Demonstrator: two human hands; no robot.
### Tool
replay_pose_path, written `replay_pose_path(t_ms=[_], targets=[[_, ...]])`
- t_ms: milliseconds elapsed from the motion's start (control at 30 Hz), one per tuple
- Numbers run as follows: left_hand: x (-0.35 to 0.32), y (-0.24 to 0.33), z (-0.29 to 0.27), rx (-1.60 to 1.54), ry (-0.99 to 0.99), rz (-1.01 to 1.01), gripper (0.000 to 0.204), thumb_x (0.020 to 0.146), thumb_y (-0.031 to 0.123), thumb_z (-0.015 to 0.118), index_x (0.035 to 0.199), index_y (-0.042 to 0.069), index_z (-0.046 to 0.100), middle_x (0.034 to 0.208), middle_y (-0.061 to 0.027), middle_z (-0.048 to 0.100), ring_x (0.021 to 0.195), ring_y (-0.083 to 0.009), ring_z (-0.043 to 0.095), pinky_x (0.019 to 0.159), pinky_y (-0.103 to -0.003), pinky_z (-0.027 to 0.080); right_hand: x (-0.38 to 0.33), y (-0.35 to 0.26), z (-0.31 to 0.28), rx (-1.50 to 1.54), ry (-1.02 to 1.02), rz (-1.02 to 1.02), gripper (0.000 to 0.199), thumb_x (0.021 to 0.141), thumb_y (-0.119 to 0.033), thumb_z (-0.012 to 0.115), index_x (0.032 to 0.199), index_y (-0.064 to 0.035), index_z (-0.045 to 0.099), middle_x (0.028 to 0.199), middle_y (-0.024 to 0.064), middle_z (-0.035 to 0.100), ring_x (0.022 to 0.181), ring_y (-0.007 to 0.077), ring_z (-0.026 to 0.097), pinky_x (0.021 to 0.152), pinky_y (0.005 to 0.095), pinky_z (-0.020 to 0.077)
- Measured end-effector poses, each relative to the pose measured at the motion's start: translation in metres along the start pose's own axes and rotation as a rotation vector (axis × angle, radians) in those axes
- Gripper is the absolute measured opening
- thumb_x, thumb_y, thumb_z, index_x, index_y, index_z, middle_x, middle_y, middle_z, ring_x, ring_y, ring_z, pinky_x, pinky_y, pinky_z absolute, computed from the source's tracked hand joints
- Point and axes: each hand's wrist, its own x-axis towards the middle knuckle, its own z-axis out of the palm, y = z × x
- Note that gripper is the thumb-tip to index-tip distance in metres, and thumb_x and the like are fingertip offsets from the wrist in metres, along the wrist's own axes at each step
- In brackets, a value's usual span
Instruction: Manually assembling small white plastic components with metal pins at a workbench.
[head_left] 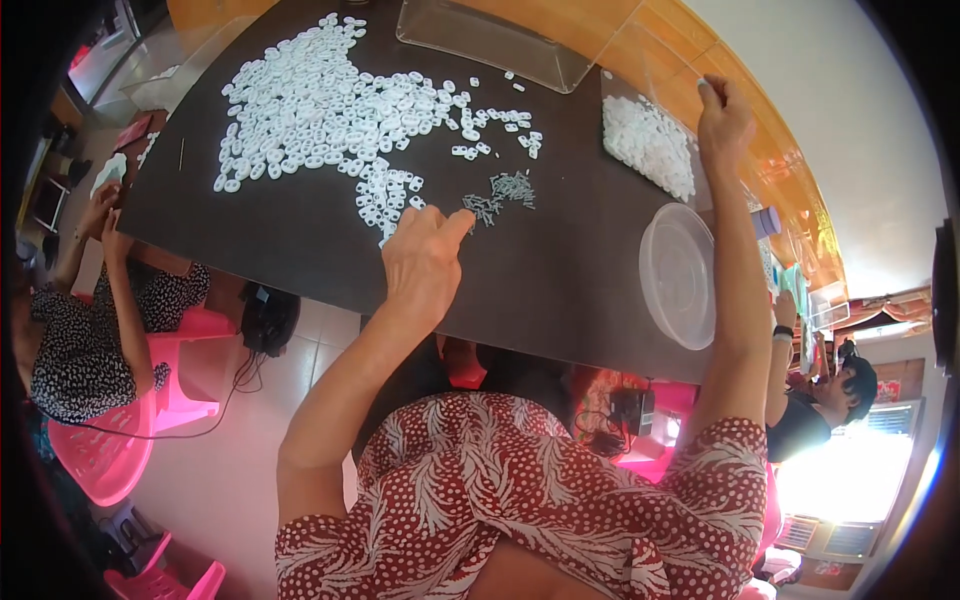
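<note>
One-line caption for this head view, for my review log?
Seated at a dark table, left hand reaches small grey metal pieces beside white plastic rings; right hand reaches far edge.

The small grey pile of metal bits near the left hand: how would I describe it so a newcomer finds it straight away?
Start at the dark tabletop and find the big spread of small white plastic rings. At that spread's lower right edge, just past the left hand fingertips, lies the small pile of thin grey metal pieces. It is the only grey, stick-like cluster; everything around it is white and rounded.

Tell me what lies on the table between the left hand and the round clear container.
In the head view, only bare dark table lies between the left hand and the round clear container; the small grey metal pieces sit further up.
</note>
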Motion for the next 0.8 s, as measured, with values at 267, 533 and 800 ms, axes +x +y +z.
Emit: replay_pose_path(t_ms=[267, 533, 800], targets=[[0.015, -0.005, 0.002, 0.057, -0.144, 0.041, 0.016, 0.074, 0.002, 0.064, 0.085, 0.013, 0.067, 0.073, -0.0046, 0.053, 0.073, -0.0242, 0.054, 0.062, -0.036, 0.045, 0.03, 0.08, 0.021, -0.283, -0.348, 0.143, 0.022, 0.075, -0.018, 0.063, 0.092, -0.0067, 0.071, 0.095, 0.0161, 0.068, 0.086, 0.029, 0.066, 0.076, 0.0376, 0.0489], [0.018, -0.006, 0.0, 0.159, -0.19, 0.127, 0.007, 0.074, 0.003, 0.063, 0.079, 0.006, 0.058, 0.077, -0.0086, 0.05, 0.077, -0.0266, 0.052, 0.061, -0.038, 0.045, -0.021, -0.02, -0.006, 0.04, -0.172, -0.024, 0.018, 0.082, -0.015, 0.062, 0.093, -0.0021, 0.068, 0.088, 0.0165, 0.067, 0.085, 0.0287, 0.064, 0.075, 0.0371, 0.0483], [0.016, -0.004, -0.005, 0.362, -0.178, 0.313, 0.014, 0.065, 0.001, 0.058, 0.078, 0.001, 0.052, 0.079, -0.0145, 0.048, 0.077, -0.0285, 0.05, 0.061, -0.035, 0.046, -0.143, -0.137, -0.003, 0.532, -0.416, -0.293, 0.013, 0.071, 0.001, 0.067, 0.084, -0.0002, 0.064, 0.08, 0.0117, 0.063, 0.074, 0.0308, 0.058, 0.066, 0.0373, 0.0474]])
